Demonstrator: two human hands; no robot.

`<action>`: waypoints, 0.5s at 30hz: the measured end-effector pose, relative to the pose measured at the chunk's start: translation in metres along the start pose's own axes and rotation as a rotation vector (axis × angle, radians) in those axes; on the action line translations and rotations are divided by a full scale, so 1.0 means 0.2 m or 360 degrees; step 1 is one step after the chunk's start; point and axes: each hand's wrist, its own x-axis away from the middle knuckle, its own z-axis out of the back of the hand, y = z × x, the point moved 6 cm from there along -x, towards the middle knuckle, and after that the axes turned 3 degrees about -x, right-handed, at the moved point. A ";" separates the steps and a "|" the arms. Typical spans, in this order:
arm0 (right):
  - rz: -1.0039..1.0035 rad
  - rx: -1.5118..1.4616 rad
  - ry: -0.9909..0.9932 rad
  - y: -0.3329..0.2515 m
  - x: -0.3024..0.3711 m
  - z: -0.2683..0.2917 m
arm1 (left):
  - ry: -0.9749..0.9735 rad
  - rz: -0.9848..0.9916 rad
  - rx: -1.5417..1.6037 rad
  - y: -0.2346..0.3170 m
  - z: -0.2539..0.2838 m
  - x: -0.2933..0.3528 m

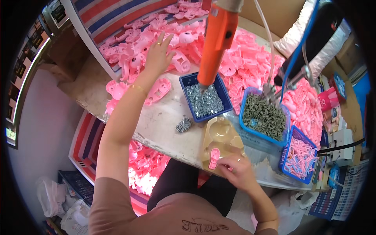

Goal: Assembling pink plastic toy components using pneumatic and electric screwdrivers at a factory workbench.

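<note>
My left hand (158, 56) reaches out to the pile of pink plastic shell parts (145, 43) on the far left of the table, its fingers spread and nothing visibly gripped. Closer to me, my right hand (238, 171) is pinched closed at the near right edge of a tan moulded fixture (234, 143); a bit of pink shows between its fingertips. Just left of those fingertips, a small pink oblong plastic piece (214, 158) lies on the fixture. A loose pink shell half (159, 91) rests beside my left forearm.
An orange power screwdriver (218, 43) hangs over a blue bin of screws (206, 101), with a small screw heap (183, 125) nearby. To the right stand a tub of dark grey-green parts (263, 117) and a blue basket of pink and blue sticks (299, 156). Pink parts (147, 168) fill a striped container below.
</note>
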 end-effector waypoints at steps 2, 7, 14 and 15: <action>0.0258 0.0056 -0.0026 -0.04 -0.01 -0.03 | -0.0350 0.0158 -0.0161 -0.10 -0.13 -0.09; 0.0075 0.0045 -0.0024 -0.01 0.00 -0.03 | -0.0298 0.0350 0.0013 -0.18 0.00 -0.15; 0.0071 -0.0056 0.0016 -0.05 -0.01 -0.07 | -0.0041 0.0899 0.0428 -0.13 0.65 0.22; 0.0043 -0.0076 -0.0005 -0.06 -0.01 -0.08 | -0.0071 0.0953 0.0545 -0.12 0.69 0.33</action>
